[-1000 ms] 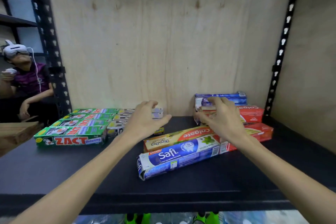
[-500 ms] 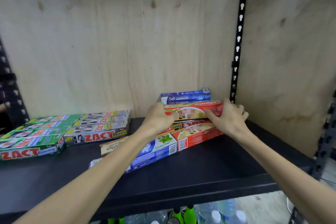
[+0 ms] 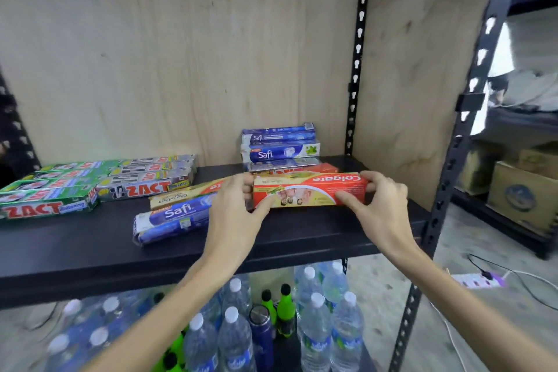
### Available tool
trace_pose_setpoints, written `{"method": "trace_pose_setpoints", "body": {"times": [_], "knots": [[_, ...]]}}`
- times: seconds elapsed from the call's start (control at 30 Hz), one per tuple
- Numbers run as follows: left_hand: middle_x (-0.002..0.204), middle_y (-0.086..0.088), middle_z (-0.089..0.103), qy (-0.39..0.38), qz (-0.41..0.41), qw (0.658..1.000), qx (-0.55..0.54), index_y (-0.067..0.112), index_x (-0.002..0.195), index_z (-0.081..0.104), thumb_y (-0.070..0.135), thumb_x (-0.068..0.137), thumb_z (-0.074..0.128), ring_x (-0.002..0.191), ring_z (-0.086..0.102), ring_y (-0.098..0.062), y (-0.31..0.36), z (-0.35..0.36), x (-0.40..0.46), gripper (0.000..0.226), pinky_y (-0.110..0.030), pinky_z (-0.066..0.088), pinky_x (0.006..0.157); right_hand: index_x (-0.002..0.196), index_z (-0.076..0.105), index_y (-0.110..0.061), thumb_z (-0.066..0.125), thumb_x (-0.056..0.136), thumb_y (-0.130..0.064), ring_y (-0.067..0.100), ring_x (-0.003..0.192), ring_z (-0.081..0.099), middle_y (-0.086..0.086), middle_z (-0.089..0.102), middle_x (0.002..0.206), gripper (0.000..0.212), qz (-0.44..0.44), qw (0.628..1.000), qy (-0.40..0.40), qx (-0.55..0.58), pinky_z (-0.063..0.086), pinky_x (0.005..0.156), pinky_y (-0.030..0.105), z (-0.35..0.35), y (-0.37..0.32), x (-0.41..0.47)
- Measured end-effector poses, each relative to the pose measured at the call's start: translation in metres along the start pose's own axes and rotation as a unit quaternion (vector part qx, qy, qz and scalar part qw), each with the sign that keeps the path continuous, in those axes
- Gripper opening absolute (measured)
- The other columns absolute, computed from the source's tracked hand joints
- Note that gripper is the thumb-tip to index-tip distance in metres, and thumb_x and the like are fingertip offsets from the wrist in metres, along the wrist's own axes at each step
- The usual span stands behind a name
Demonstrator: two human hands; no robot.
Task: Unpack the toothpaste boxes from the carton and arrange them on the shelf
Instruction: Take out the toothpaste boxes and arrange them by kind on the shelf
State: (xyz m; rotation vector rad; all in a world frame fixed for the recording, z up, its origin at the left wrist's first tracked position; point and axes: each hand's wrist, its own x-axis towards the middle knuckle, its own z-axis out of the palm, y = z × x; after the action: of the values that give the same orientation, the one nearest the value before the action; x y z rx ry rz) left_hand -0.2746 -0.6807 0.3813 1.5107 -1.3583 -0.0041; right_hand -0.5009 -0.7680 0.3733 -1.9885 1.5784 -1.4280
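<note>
A red Colgate box [image 3: 311,190] is held by both ends just above the black shelf [image 3: 90,244]. My left hand [image 3: 238,208] grips its left end and my right hand [image 3: 377,205] grips its right end. Behind it lies another red Colgate box [image 3: 302,168], and two blue Safi boxes [image 3: 280,145] are stacked at the back wall. A loose blue Safi box [image 3: 172,220] and a cream-and-red Colgate box [image 3: 181,195] lie slanted to the left of my left hand. Green ZACT boxes [image 3: 45,199] and silver ZACT boxes [image 3: 148,181] sit in rows at the far left.
Plywood panels close the back [image 3: 181,54] and right side [image 3: 407,69] of the bay, with a black perforated upright [image 3: 357,54] in the corner. Several water bottles [image 3: 317,326] and green bottles [image 3: 283,308] stand below. A cardboard carton [image 3: 522,193] and a power strip [image 3: 480,279] lie at the right.
My hands shifted right onto the red stack and lifted one Colgate box forward by its ends. The view swung right, so the person at the left is out of frame.
</note>
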Motion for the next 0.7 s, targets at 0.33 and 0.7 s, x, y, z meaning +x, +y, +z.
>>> {"method": "trace_pose_setpoints", "body": {"times": [0.33,0.7], "knots": [[0.095,0.015,0.062,-0.012,-0.010,0.998,0.068,0.027,0.103,0.059,0.041,0.080,0.080,0.082,0.060,-0.001,-0.003,0.008,-0.030,0.034,-0.029,0.055,0.075,0.127,0.059,-0.020,0.077,0.075,-0.056,0.020,0.113,0.045,-0.002,0.063,0.108,0.066,-0.018,1.000,-0.020,-0.013,0.045,0.095,0.044,-0.019,0.021,-0.019],[0.099,0.007,0.073,-0.027,-0.053,0.979,0.197,0.028,0.098,0.071,0.072,0.081,0.054,0.099,0.065,-0.019,-0.007,-0.009,0.073,0.050,-0.041,0.054,0.089,0.122,0.062,-0.030,0.052,0.080,-0.077,0.022,0.119,0.051,-0.007,0.067,0.119,0.065,-0.076,0.986,-0.097,-0.109,0.032,0.099,0.047,0.000,-0.008,0.062]]}}
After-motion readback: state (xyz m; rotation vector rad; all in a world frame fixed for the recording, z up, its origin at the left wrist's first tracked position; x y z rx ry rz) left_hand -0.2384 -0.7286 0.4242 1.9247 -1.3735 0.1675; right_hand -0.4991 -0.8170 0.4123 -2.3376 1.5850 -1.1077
